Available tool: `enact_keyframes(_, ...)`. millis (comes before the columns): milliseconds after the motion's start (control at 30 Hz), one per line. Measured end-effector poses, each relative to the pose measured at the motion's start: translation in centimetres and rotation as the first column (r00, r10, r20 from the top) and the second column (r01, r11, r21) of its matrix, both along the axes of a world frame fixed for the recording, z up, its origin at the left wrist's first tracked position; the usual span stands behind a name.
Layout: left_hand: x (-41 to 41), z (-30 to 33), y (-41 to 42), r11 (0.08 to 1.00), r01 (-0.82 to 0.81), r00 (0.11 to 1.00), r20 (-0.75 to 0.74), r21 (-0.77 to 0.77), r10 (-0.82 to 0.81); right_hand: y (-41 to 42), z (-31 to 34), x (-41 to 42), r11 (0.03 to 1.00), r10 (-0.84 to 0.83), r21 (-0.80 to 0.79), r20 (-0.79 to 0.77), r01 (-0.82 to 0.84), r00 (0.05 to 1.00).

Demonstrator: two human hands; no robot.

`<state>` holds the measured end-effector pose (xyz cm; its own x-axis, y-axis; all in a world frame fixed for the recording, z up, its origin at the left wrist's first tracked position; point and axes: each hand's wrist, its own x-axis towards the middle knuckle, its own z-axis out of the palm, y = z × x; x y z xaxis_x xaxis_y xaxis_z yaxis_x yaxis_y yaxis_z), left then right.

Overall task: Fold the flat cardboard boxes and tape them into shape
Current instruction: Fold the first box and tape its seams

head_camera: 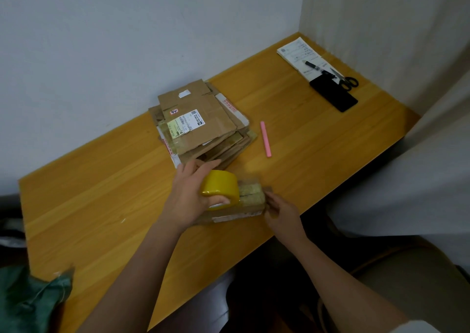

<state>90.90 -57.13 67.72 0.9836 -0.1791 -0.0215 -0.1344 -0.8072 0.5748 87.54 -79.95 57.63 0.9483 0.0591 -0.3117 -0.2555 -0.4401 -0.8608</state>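
Green cloth sits at the near left corner of the tabletop. Two bare arms reach out over the wood.

Next comes a small cardboard box, folded up and lying near the front edge. It looks a bit blurry. The left hand has its fingers curled round a yellow tape roll, and the roll rests on top of the box. The right hand touches the right end of the box with bent fingers. I cannot tell if it pinches the box or just presses it.

Just behind the hands is a stack of flat cardboard boxes with white labels on top. A pink stick lies beside the stack on the right.

Far away, in the back right corner, are a white paper pad with a pen on it, black scissors, and a black phone. White walls stand behind.
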Motion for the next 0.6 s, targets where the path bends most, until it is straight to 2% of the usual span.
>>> enact_keyframes(100, -0.9, -0.9, 0.4, 0.989, -0.088, 0.996, 0.011, -0.118, 0.089, 0.0, -0.6, -0.1, 0.998, -0.032, -0.050, 0.039, 0.034, 0.999)
enact_keyframes(267, -1.2, -1.9, 1.2, 0.984, -0.058, 0.998, -0.005, -0.167, 0.058, 0.1, -1.7, -0.3, 0.993, -0.048, -0.105, 0.037, 0.051, 0.998)
enact_keyframes(333, -1.0, -2.0, 1.3, 0.982, -0.059, 0.998, -0.019, -0.178, 0.057, 0.1, -1.6, 0.3, 0.991, -0.130, -0.003, -0.083, 0.130, 0.988)
enact_keyframes(367, -0.9, -2.0, 1.4, 0.982, -0.060, 0.998, -0.027, -0.181, 0.056, 0.3, -1.3, 0.8, 0.972, -0.203, 0.080, -0.194, 0.221, 0.960)
enact_keyframes(467, -0.5, -2.2, 1.5, 0.984, -0.057, 0.998, -0.037, -0.171, 0.052, 0.4, -1.3, 2.4, 0.873, -0.337, 0.172, -0.461, 0.456, 0.820)
enact_keyframes(533, -0.3, -2.3, 1.6, 0.985, -0.050, 0.998, -0.046, -0.164, 0.043, 0.2, -1.5, 2.9, 0.830, -0.364, 0.197, -0.517, 0.521, 0.775)
enact_keyframes(600, -0.1, -2.4, 1.6, 0.987, -0.038, 0.998, -0.049, -0.154, 0.031, 0.0, -1.3, 3.1, 0.807, -0.418, 0.197, -0.476, 0.557, 0.774)
